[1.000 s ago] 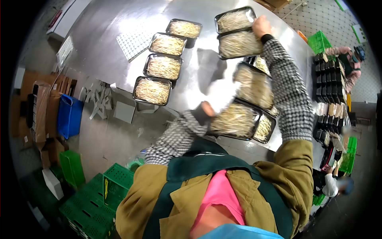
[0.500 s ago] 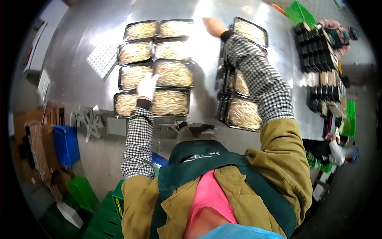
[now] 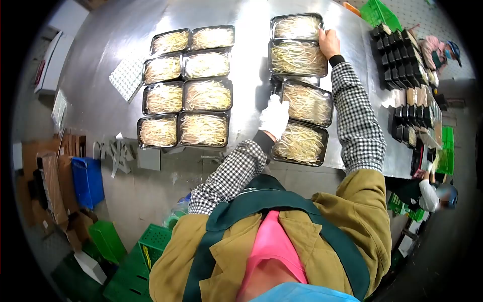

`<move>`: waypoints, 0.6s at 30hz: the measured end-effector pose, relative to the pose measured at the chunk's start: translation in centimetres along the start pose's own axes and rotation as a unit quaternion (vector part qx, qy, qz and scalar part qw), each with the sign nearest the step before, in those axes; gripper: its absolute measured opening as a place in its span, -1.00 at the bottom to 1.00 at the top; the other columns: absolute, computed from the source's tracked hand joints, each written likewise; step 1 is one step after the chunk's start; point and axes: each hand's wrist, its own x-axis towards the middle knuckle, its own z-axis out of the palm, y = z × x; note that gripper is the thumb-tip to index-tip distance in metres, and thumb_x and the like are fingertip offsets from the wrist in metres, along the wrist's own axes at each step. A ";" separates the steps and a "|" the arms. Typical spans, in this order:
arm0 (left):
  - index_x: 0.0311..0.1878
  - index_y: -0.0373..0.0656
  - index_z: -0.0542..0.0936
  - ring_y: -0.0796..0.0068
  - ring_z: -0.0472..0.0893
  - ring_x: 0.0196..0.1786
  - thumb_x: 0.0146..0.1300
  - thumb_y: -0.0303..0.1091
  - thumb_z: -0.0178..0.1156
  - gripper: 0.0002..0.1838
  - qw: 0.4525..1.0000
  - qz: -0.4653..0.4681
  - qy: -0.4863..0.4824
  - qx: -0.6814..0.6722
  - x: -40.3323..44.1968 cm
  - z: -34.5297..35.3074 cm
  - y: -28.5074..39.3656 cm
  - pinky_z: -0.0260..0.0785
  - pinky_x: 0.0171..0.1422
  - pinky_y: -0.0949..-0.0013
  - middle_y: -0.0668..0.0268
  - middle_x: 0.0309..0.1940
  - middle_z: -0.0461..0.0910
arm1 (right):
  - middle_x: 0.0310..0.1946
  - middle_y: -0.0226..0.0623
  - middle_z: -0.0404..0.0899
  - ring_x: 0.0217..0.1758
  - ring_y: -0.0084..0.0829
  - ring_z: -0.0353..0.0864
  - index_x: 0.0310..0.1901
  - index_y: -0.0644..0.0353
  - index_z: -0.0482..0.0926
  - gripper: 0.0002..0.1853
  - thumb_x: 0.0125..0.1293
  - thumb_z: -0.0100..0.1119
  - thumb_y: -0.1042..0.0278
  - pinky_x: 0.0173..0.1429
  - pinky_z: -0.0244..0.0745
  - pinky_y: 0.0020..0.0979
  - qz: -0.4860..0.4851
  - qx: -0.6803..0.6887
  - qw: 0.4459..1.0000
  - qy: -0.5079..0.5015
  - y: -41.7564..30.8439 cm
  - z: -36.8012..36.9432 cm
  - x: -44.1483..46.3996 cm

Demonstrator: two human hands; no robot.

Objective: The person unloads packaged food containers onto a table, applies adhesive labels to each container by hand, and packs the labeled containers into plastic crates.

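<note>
Black trays of bean sprouts under clear film stand on the metal table in two groups. My left hand (image 3: 275,117), in a white glove, is closed at the left edge of a slightly turned bean sprout tray (image 3: 308,102) in the right group; its fingertips are partly hidden. Bare, my right hand (image 3: 329,44) has its fingers curled on the right rim of the upper bean sprout tray (image 3: 298,57). Above that lies another tray (image 3: 297,26), and nearest my body is one more (image 3: 300,144). Lower trays show partly beneath this group.
To the left, several bean sprout trays (image 3: 207,94) stand in two columns beside a white patterned sheet (image 3: 127,78). Stacked black packs (image 3: 402,63) line the table's right side. Two other people work beyond it. Green crates (image 3: 156,239) and a blue bin (image 3: 86,182) stand below.
My left hand has left the left tray group and moved right to the right group. My right hand has drawn back from the far side to the upper trays' right rim. The right-group trays have shifted.
</note>
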 end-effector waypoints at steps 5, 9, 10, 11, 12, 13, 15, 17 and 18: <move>-0.15 -0.22 0.29 0.08 0.60 -0.45 0.33 -0.15 -0.04 -0.70 0.998 0.031 0.046 0.006 -1.1 -2.7 1.9 0.45 -0.45 0.15 0.02 -0.56 0.54 | -0.36 0.16 0.49 -0.24 0.09 0.53 -0.26 0.37 0.45 -0.72 0.26 -0.10 0.26 -0.11 0.45 -0.08 -0.139 -0.110 0.984 -0.012 -6.4 4.2 3.0; -0.20 -0.22 0.47 0.15 0.53 -0.52 0.32 -0.30 -0.04 -0.81 0.969 0.204 0.108 0.089 -2.8 -9.8 -2.9 0.39 -0.51 0.21 0.07 -0.46 0.46 | -0.22 0.34 0.51 -0.07 0.17 0.52 -0.12 0.54 0.38 -0.49 0.23 -0.03 0.09 0.06 0.41 -0.08 0.011 -0.047 0.994 -0.097 -9.5 9.3 2.7; -0.20 -0.23 0.45 0.12 0.53 -0.49 0.30 -0.33 -0.02 -0.84 0.955 0.236 0.116 0.134 -2.8 -11.5 -4.7 0.36 -0.47 0.17 0.08 -0.44 0.46 | -0.22 0.32 0.51 -0.06 0.16 0.52 -0.11 0.52 0.36 -0.51 0.23 -0.02 0.12 0.08 0.41 -0.10 0.021 -0.055 0.992 -0.116 -9.3 10.5 2.3; -0.20 -0.23 0.43 0.12 0.52 -0.47 0.30 -0.33 0.00 -0.83 0.971 0.194 0.121 0.073 -3.1 -12.7 -6.5 0.35 -0.43 0.18 0.08 -0.45 0.46 | -0.11 0.30 0.48 0.06 0.07 0.48 -0.03 0.51 0.34 -0.55 0.19 -0.05 0.24 0.14 0.39 -0.14 0.039 -0.061 0.985 -0.157 -9.3 11.2 2.0; -0.21 -0.24 0.41 0.12 0.52 -0.47 0.31 -0.28 0.01 -0.81 0.916 0.311 0.163 0.196 -3.5 -14.6 -8.1 0.36 -0.40 0.21 0.09 -0.48 0.47 | -0.10 0.27 0.49 0.06 0.05 0.49 -0.03 0.50 0.33 -0.56 0.20 -0.05 0.25 0.13 0.40 -0.15 0.082 -0.041 0.987 -0.129 -9.2 11.9 1.4; -0.22 -0.24 0.39 0.14 0.52 -0.48 0.31 -0.23 0.02 -0.77 0.991 0.081 0.096 -0.044 -4.1 -15.2 -8.7 0.35 -0.39 0.24 0.11 -0.51 0.49 | -0.10 0.24 0.50 0.06 0.03 0.50 -0.02 0.49 0.33 -0.56 0.20 -0.04 0.26 0.12 0.41 -0.16 0.125 -0.023 0.987 -0.100 -9.1 12.6 1.0; -0.24 -0.23 0.39 0.19 0.51 -0.51 0.31 -0.22 0.03 -0.76 0.991 -0.021 0.075 -0.106 -5.3 -17.3 -8.6 0.32 -0.41 0.26 0.12 -0.56 0.49 | -0.08 0.12 0.53 0.03 -0.03 0.53 -0.02 0.44 0.32 -0.58 0.22 -0.04 0.25 0.09 0.44 -0.16 0.142 -0.074 0.982 -0.099 -8.5 13.6 1.0; -0.25 -0.22 0.40 0.27 0.51 -0.53 0.31 -0.21 0.05 -0.76 0.993 -0.014 0.099 -0.069 -5.6 -17.5 -10.2 0.30 -0.43 0.28 0.13 -0.57 0.48 | -0.12 0.08 0.55 -0.01 -0.06 0.56 -0.03 0.43 0.33 -0.60 0.22 -0.05 0.27 0.07 0.45 -0.16 0.179 -0.079 0.976 -0.097 -7.7 13.7 1.6; -0.24 -0.22 0.40 0.27 0.50 -0.53 0.30 -0.21 0.05 -0.76 0.993 -0.026 0.097 -0.057 -5.6 -17.6 -10.5 0.31 -0.43 0.30 0.13 -0.57 0.48 | -0.17 0.20 0.54 -0.02 0.00 0.56 -0.08 0.45 0.35 -0.63 0.19 -0.05 0.29 0.08 0.44 -0.19 0.153 -0.077 0.982 -0.079 -7.4 13.5 1.4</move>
